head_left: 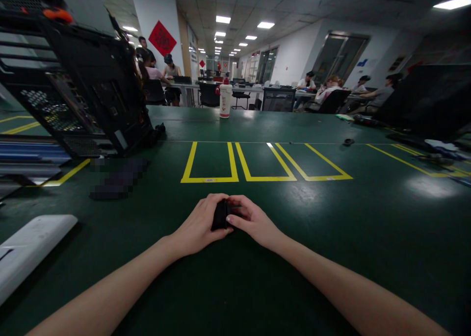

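Between my two hands is a small black box-like object [220, 215], too dark to name more exactly. My left hand [198, 224] wraps around its left side, thumb below and fingers over the top. My right hand [254, 222] closes on its right side, with the thumb against the near face and the fingers curled behind. Both hands rest low over the green table [235, 287], in front of yellow tape outlines [209, 180]. Part of the object is hidden by the fingers.
At the left stands a black open computer case [106, 95], with a dark flat item [119, 179] before it and a white device [33, 247] nearer. A white bottle [225, 100] stands at the back. Dark equipment [430, 100] is at the right. Several people sit beyond.
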The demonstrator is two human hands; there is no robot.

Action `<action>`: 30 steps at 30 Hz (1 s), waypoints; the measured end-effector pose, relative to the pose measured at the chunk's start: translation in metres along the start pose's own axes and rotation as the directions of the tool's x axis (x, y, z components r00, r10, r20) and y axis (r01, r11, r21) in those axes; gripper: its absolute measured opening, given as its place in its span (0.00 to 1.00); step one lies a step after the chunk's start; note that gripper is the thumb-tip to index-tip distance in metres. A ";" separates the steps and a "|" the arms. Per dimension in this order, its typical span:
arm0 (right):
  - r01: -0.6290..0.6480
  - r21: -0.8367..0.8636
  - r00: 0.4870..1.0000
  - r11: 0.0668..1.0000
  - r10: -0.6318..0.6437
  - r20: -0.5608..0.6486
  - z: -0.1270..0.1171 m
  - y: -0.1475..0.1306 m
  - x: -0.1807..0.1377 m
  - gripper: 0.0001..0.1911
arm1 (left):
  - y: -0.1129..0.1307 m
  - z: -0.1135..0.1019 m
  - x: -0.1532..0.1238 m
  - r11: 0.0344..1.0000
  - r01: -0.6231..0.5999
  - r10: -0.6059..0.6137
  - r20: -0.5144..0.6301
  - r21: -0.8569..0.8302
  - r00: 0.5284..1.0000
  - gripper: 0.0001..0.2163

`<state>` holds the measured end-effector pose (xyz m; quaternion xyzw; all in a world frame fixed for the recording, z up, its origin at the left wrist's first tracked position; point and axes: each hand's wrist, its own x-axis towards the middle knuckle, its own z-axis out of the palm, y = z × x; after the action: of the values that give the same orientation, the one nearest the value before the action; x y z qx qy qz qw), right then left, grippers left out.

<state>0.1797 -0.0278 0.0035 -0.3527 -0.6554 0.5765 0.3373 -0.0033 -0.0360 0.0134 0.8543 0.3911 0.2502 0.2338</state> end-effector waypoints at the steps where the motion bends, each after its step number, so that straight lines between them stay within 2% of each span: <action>1: -0.003 -0.007 1.000 1.000 0.003 0.008 0.000 0.000 0.000 0.15 | 0.000 0.000 0.000 1.000 0.003 -0.003 0.003 0.001 1.000 0.25; 6: 0.010 0.035 0.999 0.999 -0.011 0.045 0.000 0.000 -0.002 0.15 | -0.001 0.000 -0.001 1.000 0.011 -0.011 0.001 0.005 1.000 0.25; 11: 0.021 0.031 1.000 0.999 -0.022 0.021 0.001 0.001 -0.001 0.11 | -0.001 -0.001 -0.001 1.000 0.002 -0.002 -0.008 -0.005 1.000 0.25; 17: 0.012 -0.013 1.000 1.000 -0.012 -0.004 0.001 0.001 0.000 0.16 | -0.001 0.000 0.000 1.000 -0.010 0.010 -0.011 -0.014 1.000 0.25; 23: 0.007 0.044 0.998 0.999 -0.010 0.055 -0.002 0.002 0.000 0.16 | 0.000 -0.002 0.000 1.000 -0.001 0.001 0.008 -0.013 1.000 0.25; 30: 0.004 0.049 1.000 0.999 -0.004 0.002 0.000 0.004 0.001 0.12 | 0.002 -0.004 -0.002 0.999 0.017 -0.016 0.016 -0.031 1.000 0.25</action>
<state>0.1794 -0.0267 0.0000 -0.3425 -0.6419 0.5922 0.3463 -0.0056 -0.0377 0.0169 0.8493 0.3923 0.2473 0.2522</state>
